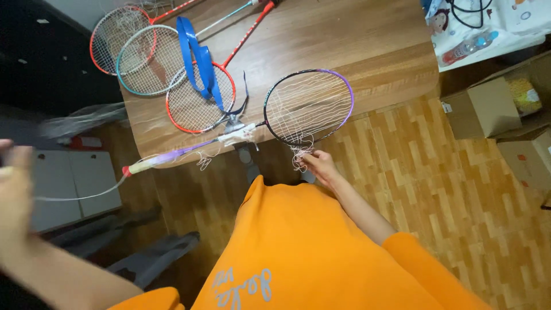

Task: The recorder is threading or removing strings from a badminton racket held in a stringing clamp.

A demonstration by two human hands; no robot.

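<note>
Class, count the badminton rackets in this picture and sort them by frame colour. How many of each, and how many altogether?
Red or orange frame: 2, one at the table's far left and one under the blue strap
Teal frame: 1
Black and purple frame: 1, its strings loose at the right hand
Total: 4 rackets

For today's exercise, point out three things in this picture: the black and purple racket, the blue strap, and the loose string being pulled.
Black and purple racket [309,106], head view, on its strung face.
Blue strap [198,60], head view, mid-strap.
Loose string [80,197], head view, on the taut stretch near the left hand [14,195].
</note>
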